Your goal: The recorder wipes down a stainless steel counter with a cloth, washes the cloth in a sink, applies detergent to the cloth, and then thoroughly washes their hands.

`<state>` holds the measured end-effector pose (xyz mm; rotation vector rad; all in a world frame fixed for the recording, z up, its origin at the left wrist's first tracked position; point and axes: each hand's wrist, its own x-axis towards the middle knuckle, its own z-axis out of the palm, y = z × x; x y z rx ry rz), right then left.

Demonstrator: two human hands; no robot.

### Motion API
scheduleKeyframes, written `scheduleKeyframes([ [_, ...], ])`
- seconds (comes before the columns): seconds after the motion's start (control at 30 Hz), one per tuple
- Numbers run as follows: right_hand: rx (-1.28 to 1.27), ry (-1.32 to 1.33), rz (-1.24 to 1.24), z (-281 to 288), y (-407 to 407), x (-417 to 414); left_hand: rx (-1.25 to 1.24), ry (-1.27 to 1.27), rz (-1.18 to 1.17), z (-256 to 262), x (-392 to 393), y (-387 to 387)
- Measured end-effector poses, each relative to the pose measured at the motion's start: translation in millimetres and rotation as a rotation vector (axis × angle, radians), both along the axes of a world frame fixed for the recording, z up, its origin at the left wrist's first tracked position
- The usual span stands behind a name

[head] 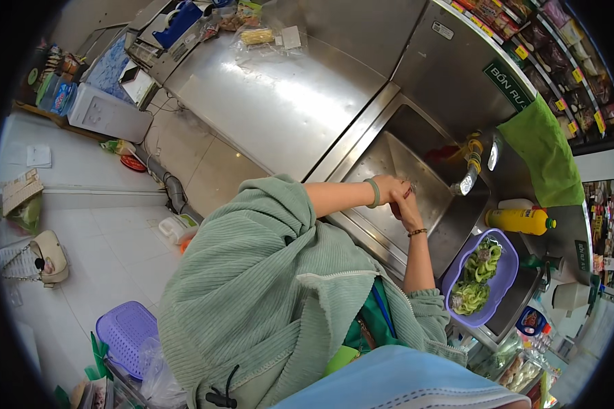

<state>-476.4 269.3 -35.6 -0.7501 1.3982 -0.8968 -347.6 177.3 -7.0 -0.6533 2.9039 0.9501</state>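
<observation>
Both hands meet over the stainless steel sink basin (424,189). My left hand (390,189), with a green bangle at its wrist, touches my right hand (408,208), whose wrist carries a beaded bracelet. The fingers overlap, and a small shiny and dark red spot shows between them; what it is I cannot tell. To the right of the hands a metal faucet (465,181) reaches over the basin, with yellow bands wound on its neck. No running water can be made out.
Right of the basin, a purple plastic basket (509,276) holds leafy green vegetables (483,263) beside a yellow bottle (517,220). A green cloth (547,153) hangs on the sink's back panel. A steel counter (286,102) carries a bagged yellow item (257,36) and a blue tape dispenser (179,23).
</observation>
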Motion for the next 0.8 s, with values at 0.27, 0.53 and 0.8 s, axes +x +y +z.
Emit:
scheduleKeyframes([
  [0.27, -0.364, 0.654, 0.232, -13.7, -4.8, 18.1, -0.026, -0.298, -0.155, 0.1, -8.7, -0.1],
  [0.53, -0.075, 1.101, 0.352, -19.6, 2.3, 50.3, 0.124, -0.476, -0.128, -70.6, 5.8, 6.3],
  [0.8, -0.217, 1.275, 0.428, -24.9, -0.7, 53.4, 0.254, -0.537, -0.117, -48.3, 17.2, -2.6],
])
